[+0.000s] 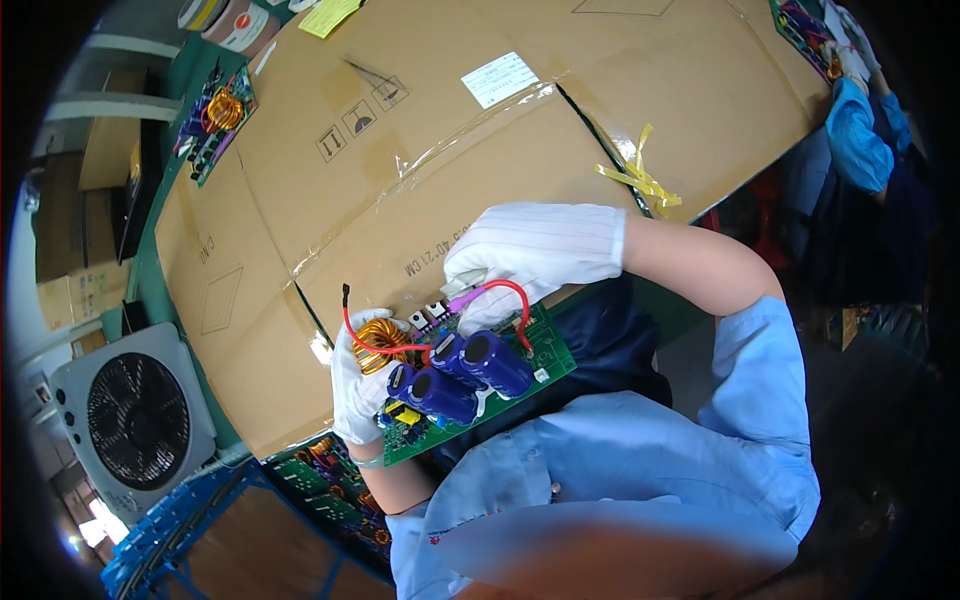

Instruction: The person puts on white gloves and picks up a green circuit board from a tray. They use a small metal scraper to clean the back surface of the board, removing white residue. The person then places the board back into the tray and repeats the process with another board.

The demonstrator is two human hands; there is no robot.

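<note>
A green circuit board (555, 350) is held tilted above my lap, at the near edge of the cardboard-covered table. It carries several big blue capacitors (445, 397), a copper-wound ring coil (379, 346) and red wires. My left hand (358, 395), in a white glove, is closed round the board's left end beside the coil. Over the far edge, my gloved right hand (540, 245) has its fingers closed at the purple-sleeved end of a red wire (522, 300). Some of its fingertips are hidden behind the wire and parts. Another red wire's black tip sticks up near the coil.
Flat cardboard (400, 200) covers the table, with yellow strips (640, 175) on it. Another board (215, 120) lies far left. A fan (135, 415) stands left, above a blue crate (190, 525). Several boards (330, 490) sit below the table edge. A co-worker (860, 140) handles a board far right.
</note>
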